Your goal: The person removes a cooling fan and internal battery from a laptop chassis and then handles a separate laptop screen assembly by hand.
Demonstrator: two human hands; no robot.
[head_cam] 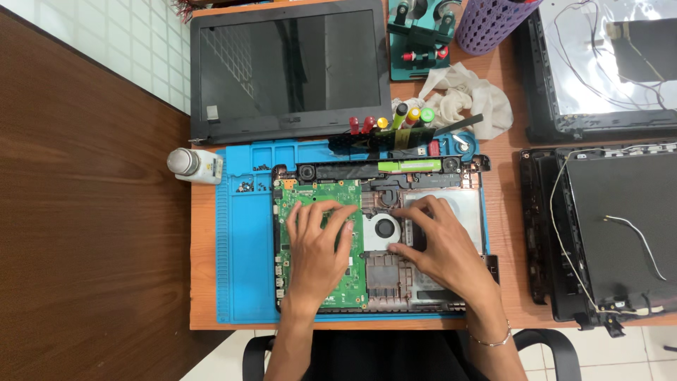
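The left hand (317, 243) lies flat, fingers spread, on the green circuit board (310, 197) inside the opened laptop base (472, 212) near the surface's front edge; the right hand (437, 243), fingers apart, presses beside the fan (384, 228).

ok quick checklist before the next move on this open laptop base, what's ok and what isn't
1. Left hand flat on the green board: ok.
2. Right hand beside the fan, fingertips on the base: ok.
3. Laptop base sits fully on the blue mat: ok.
4. Loose screws kept in the mat's tray: ok.
5. All board screws out: cannot tell, hands cover them.
6. White bottle upright, off the mat: ok.
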